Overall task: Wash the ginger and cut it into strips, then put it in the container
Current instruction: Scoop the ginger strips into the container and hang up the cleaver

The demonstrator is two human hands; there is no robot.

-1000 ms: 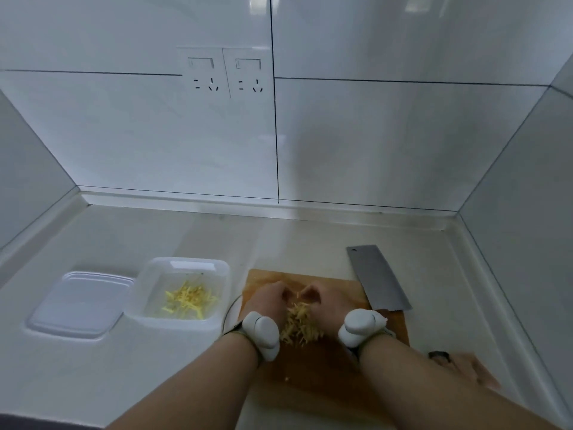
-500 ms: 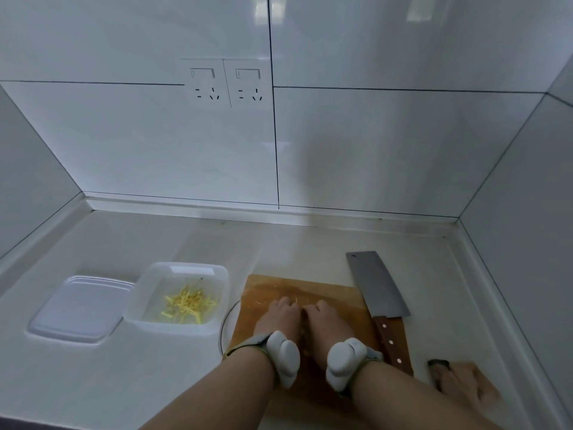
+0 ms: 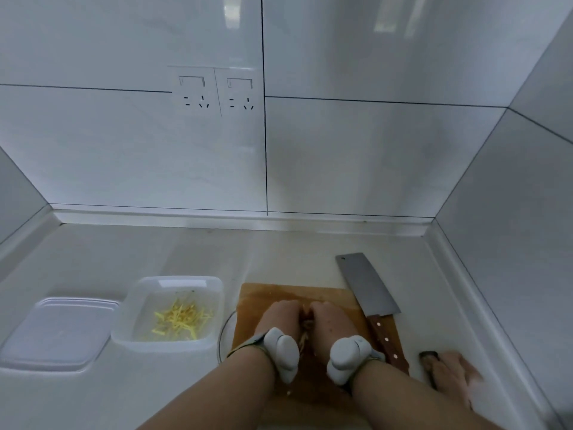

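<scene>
White tiled walls (image 3: 356, 156) box in a pale countertop (image 3: 155, 249), and the wooden cutting board (image 3: 297, 294) is our landmark. On the board, left hand (image 3: 277, 318) and right hand (image 3: 330, 318) sit side by side, knuckles up, fingers curled down and inward around a heap of ginger strips (image 3: 305, 332) squeezed between them; only a sliver of ginger shows in the gap between the palms, the rest hidden beneath the fingers. Just left of the board, the clear container (image 3: 173, 313) holds a loose scatter of yellow strips, its lid (image 3: 55, 332) further left. Along the board's right edge lies the cleaver (image 3: 367, 288), handle toward the person.
</scene>
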